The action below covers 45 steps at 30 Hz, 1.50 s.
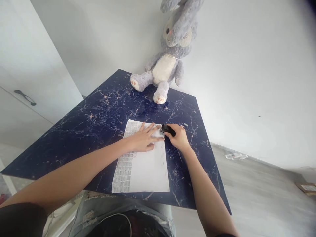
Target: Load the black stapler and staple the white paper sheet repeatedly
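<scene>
Printed sheets of paper lie on the dark blue marbled table, with dense print down the left side and a mostly blank white area on the right. My left hand rests flat on the upper part of the paper, fingers spread. A black stapler is gripped in my right hand, its jaws at the paper's upper right edge. Whether the jaws are pressed together is too small to tell. My left fingertips are close to the stapler's front end.
A grey plush rabbit sits at the back of the table against the wall. A small pale strip, perhaps staples, lies beyond my right hand. A cabinet stands at the left; a clear plastic item lies on the floor.
</scene>
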Motion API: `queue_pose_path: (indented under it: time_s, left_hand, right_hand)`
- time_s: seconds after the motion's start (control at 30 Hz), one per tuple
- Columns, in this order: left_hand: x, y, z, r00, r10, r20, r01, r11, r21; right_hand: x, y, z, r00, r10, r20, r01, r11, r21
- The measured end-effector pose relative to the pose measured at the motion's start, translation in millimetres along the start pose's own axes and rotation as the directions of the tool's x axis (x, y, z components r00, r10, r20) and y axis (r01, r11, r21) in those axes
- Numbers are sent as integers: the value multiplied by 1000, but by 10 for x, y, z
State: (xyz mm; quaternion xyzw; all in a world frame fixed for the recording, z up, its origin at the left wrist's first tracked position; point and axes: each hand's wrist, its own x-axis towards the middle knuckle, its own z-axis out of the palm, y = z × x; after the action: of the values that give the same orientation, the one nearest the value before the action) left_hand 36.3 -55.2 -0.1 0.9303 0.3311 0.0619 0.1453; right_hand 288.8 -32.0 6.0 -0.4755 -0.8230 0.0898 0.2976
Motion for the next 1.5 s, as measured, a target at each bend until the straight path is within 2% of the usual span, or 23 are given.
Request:
queue_pose_path:
  time_s: [0.1, 0.23, 0.33, 0.47, 0.77, 1.17, 1.5]
  left_hand:
    - [-4, 41, 25, 1000, 0, -18, 0, 1000, -22]
    - [-9, 45, 56, 999, 5, -34, -6, 1000, -26]
    - [-25, 21, 67, 999, 12, -46, -13, 1000, -27]
    - [-54, -4, 65, 998, 14, -62, -16, 999, -36]
    - [-35, -4, 56, 999, 15, -47, -16, 1000, -25]
    - [-63, -60, 77, 996, 45, -71, -47, 998, -31]
    - [-67, -46, 37, 998, 39, -39, -40, 999, -21]
  right_hand:
    - [14, -41, 40, 998, 38, -40, -38, 999, -4]
    - [29, -119, 21, 999, 44, -14, -44, 999, 8]
    - [48, -184, 14, 995, 102, -20, -101, 994, 41]
    - [88, -248, 59, 986, 160, -53, -167, 973, -157]
    - [126, -236, 94, 995, 101, -3, -97, 946, -308]
    - [128, -198, 106, 998, 62, 8, -55, 935, -349]
    - [132, -236, 114, 998, 63, 30, -47, 920, -388]
